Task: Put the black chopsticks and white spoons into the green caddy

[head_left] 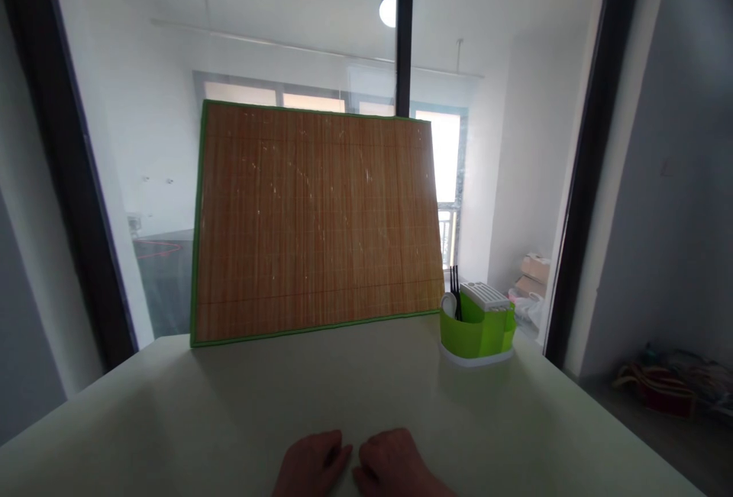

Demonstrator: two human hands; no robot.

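Observation:
My left hand point(312, 465) and my right hand point(392, 465) rest side by side on the near edge of a pale tabletop point(229, 421), palms down, fingers curled loosely, holding nothing. At the table's far edge a large brown bamboo mat with a green border point(314, 222) stands upright, leaning against the glass. To its right stands a green utensil holder point(478, 329) with a white base, a white spoon, dark sticks and a white slotted block in it. Both hands are well short of the mat and the holder.
A glass partition with a dark vertical frame bar point(405, 31) runs behind the table. The table's right edge drops to a grey floor with clutter point(670, 382) by the wall. Cardboard boxes point(532, 275) sit beyond the glass.

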